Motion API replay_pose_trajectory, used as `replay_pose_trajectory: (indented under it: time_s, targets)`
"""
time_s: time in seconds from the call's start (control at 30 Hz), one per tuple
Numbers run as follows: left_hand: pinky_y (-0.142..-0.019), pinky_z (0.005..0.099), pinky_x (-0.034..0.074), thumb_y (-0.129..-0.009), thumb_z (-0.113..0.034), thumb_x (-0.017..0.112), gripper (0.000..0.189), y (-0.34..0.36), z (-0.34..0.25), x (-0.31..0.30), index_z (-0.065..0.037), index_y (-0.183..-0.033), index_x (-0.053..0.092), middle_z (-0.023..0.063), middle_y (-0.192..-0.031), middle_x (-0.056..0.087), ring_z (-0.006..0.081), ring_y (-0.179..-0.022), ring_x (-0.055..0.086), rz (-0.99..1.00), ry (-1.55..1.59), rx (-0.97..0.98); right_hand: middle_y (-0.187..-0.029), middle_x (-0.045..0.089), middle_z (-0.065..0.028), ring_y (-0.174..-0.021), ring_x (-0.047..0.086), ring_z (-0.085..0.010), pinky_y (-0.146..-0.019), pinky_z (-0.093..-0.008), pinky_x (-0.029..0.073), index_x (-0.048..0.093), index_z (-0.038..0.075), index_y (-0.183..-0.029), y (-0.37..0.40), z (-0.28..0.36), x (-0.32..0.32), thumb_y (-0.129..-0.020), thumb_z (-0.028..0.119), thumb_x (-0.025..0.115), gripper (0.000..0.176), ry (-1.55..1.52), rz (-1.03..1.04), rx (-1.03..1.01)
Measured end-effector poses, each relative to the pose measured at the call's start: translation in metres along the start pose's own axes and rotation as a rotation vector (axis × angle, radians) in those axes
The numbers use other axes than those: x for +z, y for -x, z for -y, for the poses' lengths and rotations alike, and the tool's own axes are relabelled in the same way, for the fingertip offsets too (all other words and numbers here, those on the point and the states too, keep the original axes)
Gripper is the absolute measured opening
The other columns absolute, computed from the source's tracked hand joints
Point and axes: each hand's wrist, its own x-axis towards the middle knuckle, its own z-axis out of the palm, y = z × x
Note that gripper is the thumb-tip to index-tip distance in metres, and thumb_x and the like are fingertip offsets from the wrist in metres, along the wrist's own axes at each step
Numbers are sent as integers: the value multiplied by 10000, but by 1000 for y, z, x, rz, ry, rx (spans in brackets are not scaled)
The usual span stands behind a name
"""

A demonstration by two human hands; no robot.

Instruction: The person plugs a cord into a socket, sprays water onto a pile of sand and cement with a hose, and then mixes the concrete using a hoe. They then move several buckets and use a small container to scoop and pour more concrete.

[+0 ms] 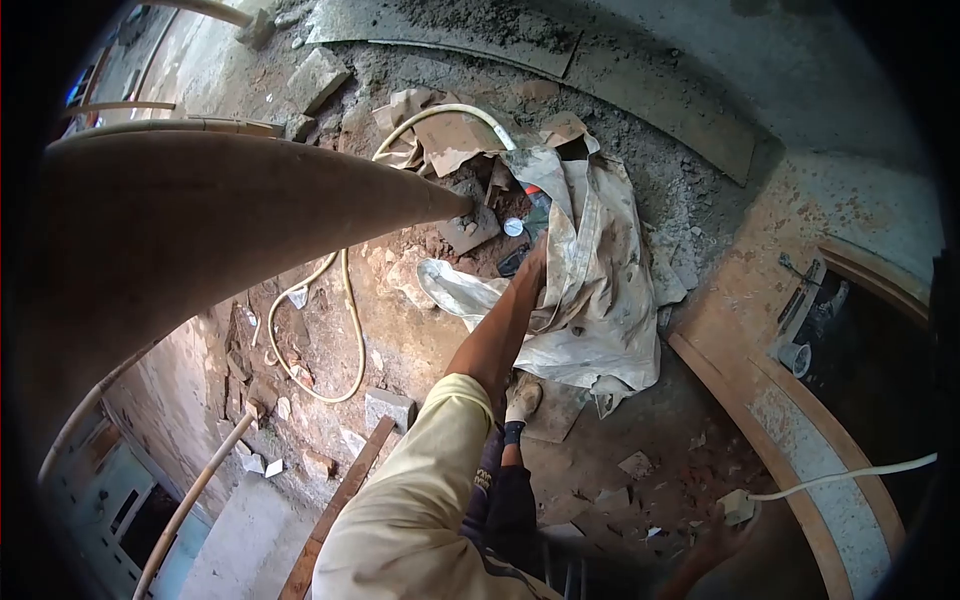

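Note:
My left arm, in a pale yellow sleeve, reaches down into a dirty white woven sack (600,260). My left hand (540,258) goes under the sack's folds, so its fingers are hidden. Beside it are a round white-faced gauge (513,227), a dark object (512,262) and a red-orange part (534,190), all partly covered. At the lower right, in shadow, my right hand (722,542) is closed around a small beige box (738,507) at the end of a white cable (840,481).
A thick post (250,200) crosses the left side close to the camera. A cream hose (357,350) loops over rubble-strewn ground. My shoe (522,397) stands below the sack. A wooden-edged opening (850,260) holds a white cup (795,358) at right. A plank (335,510) lies lower left.

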Motion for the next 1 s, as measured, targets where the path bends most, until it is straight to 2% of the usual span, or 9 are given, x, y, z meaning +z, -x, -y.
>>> replay_pose_trajectory:
  time_s: [0.07,0.23,0.8,0.9,1.0]
  targets:
    - [-767,440,521,-917,-414,476,450,-2,25,11,-24,-1115,581,124,-990,654,283,-840,641,-6,-20,-35,-1187,511,-210,-1045,535,-268,-875,-367,491,399,-49,-1298,-2,-1,-1,-754,98,746,662,37,21,-81]
    - [-768,440,520,-917,-407,477,444,-8,59,28,-24,-1117,580,127,-990,654,285,-842,641,-84,-64,-3,-1165,512,-204,-1028,538,-269,-852,-358,499,399,-44,-1295,-5,6,-4,-764,69,727,634,81,64,-50]
    - [-772,442,519,-917,-381,484,424,-5,98,-2,-22,-1122,576,137,-990,652,290,-849,641,-365,-161,214,-1240,496,-213,-1108,523,-279,-937,-394,460,407,-38,-1304,9,25,-8,-746,-13,699,631,153,-13,-42]
    - [-772,442,518,-917,-377,485,420,-2,97,-11,-22,-1123,575,138,-991,652,291,-850,641,-390,-168,236,-1219,518,-207,-1096,532,-278,-935,-394,459,419,-36,-1298,3,-2,-25,-736,3,717,637,179,28,-146]
    - [-773,442,518,-917,-373,486,417,1,93,-14,-21,-1124,574,140,-991,652,292,-851,641,-331,-142,194,-1206,531,-202,-1089,537,-276,-931,-389,461,434,-36,-1287,0,-12,-30,-731,10,728,630,233,28,-227]
